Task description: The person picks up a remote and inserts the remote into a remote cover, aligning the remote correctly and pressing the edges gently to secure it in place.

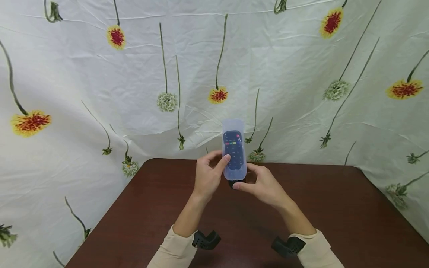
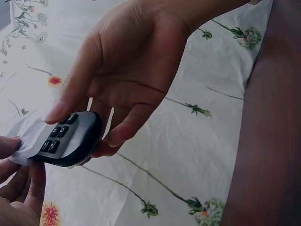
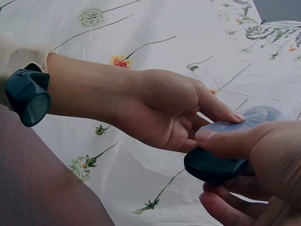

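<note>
A dark remote control with small buttons stands nearly upright inside a translucent sleeve, its bare black end sticking out at the bottom. My left hand grips the sleeve from the left, thumb lying across its front. From the right, my right hand holds the remote's lower end, thumb on the black part. In the left wrist view, several raised buttons show on the uncovered end near the right hand. The right wrist view has the right thumb over the sleeve's edge and the left hand beyond it.
Below the hands lies a dark reddish-brown table. A white cloth with printed flowers hangs behind and beside it. Each wrist wears a black device, the left one and the right one, over cream sleeves.
</note>
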Tool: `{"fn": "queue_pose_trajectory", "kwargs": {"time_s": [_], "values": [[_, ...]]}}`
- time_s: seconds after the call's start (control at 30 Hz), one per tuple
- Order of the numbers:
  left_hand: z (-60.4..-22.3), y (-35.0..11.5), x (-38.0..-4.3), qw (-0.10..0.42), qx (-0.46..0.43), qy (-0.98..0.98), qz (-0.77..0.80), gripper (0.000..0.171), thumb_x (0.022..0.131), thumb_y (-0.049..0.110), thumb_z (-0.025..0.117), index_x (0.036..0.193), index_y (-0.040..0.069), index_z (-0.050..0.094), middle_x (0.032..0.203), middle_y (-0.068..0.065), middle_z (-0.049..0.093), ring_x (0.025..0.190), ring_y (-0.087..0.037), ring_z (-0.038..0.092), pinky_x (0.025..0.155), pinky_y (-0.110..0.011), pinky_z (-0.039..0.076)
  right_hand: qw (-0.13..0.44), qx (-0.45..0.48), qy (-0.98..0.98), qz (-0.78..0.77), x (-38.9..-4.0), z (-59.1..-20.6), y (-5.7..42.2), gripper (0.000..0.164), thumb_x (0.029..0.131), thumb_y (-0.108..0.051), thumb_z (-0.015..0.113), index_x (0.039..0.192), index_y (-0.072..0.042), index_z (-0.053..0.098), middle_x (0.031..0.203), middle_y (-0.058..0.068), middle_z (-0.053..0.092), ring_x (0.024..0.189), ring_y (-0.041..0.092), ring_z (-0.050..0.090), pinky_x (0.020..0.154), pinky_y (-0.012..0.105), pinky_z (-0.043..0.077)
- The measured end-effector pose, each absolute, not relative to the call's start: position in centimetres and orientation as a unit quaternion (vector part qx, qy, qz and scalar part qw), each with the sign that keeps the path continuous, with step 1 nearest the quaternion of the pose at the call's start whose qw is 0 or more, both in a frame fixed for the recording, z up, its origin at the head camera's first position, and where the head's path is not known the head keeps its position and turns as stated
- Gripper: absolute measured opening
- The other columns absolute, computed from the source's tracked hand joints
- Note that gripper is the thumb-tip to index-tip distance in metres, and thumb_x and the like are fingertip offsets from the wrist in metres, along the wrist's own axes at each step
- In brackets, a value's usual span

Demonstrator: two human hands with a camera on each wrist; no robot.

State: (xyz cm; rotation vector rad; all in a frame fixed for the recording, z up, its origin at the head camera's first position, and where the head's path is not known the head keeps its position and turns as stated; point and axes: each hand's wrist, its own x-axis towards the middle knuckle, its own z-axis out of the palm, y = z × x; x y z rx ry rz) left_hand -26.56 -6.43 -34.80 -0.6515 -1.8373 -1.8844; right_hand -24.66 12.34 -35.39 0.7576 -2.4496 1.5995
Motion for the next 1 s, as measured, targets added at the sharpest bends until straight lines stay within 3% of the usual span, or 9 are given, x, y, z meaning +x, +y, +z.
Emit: {"fn": "queue_pose_trajectory", "kwargs": {"time_s": [0.3,0.67,1.0], "values": [[-34.7,-6.5,-26.5,0.204,-0.227,-0.662,-0.685,0.022,0.099,0.010,0.072,0.113,-0.006,0.074,0.101,-0.014,0.074,0.087,-0.023,0.070,0.073,-0.029,0.057,0.062,0.229,-0.819,0.523,-24.5,-35.2,12.0,0.048,0.086,-0.009,0.086,0.132,-0.004,0.070,0.110,0.002,0.074,0.082,0.020,0.066,0.070,0.036,0.054],[-35.0,-6.0,-26.5,0.173,-0.266,-0.673,-0.668,0.025,0.099,0.010,0.072,0.119,-0.006,0.072,0.106,-0.014,0.074,0.094,-0.024,0.070,0.078,-0.031,0.058,0.097,0.223,-0.798,0.552,-24.6,-35.6,11.8,0.042,0.084,-0.005,0.086,0.124,0.000,0.073,0.107,0.008,0.076,0.089,0.019,0.073,0.075,0.033,0.058],[-35.3,-5.2,-26.5,0.184,-0.252,-0.682,-0.662,0.026,0.099,0.014,0.073,0.118,-0.003,0.074,0.105,-0.013,0.075,0.086,-0.022,0.072,0.070,-0.028,0.058,0.137,0.189,-0.801,0.551,-24.7,-35.8,11.6,0.046,0.083,-0.007,0.088,0.125,0.001,0.071,0.108,0.010,0.075,0.089,0.019,0.070,0.073,0.030,0.056]]}}
